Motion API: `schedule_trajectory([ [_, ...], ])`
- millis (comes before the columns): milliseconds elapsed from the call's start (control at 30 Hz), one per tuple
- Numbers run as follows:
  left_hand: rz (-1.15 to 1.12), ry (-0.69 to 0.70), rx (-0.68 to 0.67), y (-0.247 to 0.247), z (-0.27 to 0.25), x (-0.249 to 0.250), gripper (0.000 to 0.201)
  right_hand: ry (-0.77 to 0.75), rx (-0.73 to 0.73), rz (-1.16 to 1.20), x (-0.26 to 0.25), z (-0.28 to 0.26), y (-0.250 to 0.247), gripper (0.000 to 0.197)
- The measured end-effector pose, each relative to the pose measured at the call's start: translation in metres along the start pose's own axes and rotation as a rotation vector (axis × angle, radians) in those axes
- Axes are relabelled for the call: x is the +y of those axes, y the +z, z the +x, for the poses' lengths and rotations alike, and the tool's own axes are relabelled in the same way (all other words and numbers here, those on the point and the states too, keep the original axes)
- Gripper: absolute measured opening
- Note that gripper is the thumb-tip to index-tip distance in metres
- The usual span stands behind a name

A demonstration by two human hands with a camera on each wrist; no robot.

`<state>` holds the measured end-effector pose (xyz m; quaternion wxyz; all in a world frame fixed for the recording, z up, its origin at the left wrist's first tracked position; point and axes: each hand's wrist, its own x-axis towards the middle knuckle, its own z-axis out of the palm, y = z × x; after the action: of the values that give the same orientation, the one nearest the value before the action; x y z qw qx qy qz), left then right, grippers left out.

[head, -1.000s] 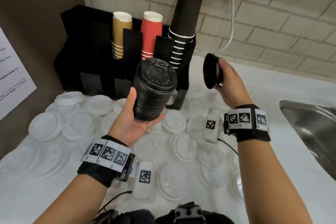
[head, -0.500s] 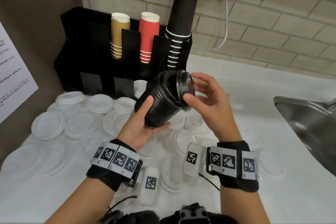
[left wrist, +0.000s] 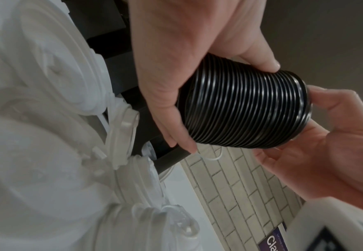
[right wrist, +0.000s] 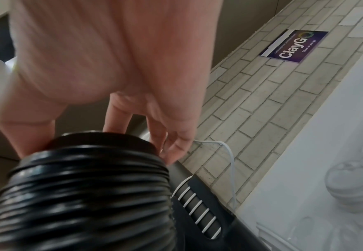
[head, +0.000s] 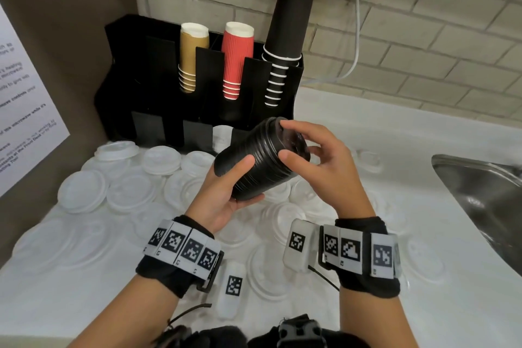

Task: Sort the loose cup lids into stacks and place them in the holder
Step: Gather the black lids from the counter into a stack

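Observation:
A tall stack of black lids [head: 254, 167] lies tilted in the air, its top end toward the right. My left hand [head: 250, 181] grips its lower half, thumb on top and fingers underneath. My right hand [head: 285, 138] curls thumb and fingers round the top lid at the stack's upper end. The left wrist view shows the ribbed stack [left wrist: 240, 108] between both hands. In the right wrist view the stack [right wrist: 86, 195] fills the lower left. Loose white lids [head: 132, 192] cover the counter below. The black holder [head: 158, 70] stands behind, with white lids [head: 223, 135] in one lower slot.
The holder's upper slots carry brown cups [head: 193, 56], red cups [head: 236, 59] and a tall pile of black cups [head: 288, 31]. A steel sink [head: 485, 195] lies at the right. A brick wall with a white cable [head: 357, 37] runs behind; a brown panel closes the left.
My right hand carried a black lid from the right onto the stack's top and now holds that end. My left hand tipped the stack over toward the right.

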<state>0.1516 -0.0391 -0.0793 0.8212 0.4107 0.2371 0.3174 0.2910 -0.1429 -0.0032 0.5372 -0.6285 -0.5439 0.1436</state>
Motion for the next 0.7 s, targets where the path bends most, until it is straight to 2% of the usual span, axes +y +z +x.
schedule_trajectory([
  [67,-0.003,-0.001,0.007,0.001,-0.002,0.001,0.058,0.003,-0.024,0.003,0.000,0.001,0.001,0.041],
  [233,-0.057,-0.001,0.034,0.003,-0.007,0.004,0.076,-0.005,-0.056,0.071,0.000,0.005,0.006,0.039],
  [367,-0.135,-0.080,0.017,0.002,-0.010,0.009,0.066,-0.023,-0.073,0.129,-0.001,0.009,0.014,0.034],
  [533,-0.161,-0.084,0.050,-0.009,-0.012,0.018,0.053,-0.098,-0.081,0.063,-0.007,0.021,0.026,0.033],
  [600,-0.170,-0.073,0.061,-0.014,-0.012,0.022,0.053,-0.131,-0.104,-0.019,-0.009,0.028,0.030,0.039],
  [700,-0.239,-0.039,0.031,-0.021,-0.016,0.027,0.052,-0.137,-0.224,-0.102,-0.011,0.036,0.038,0.061],
])
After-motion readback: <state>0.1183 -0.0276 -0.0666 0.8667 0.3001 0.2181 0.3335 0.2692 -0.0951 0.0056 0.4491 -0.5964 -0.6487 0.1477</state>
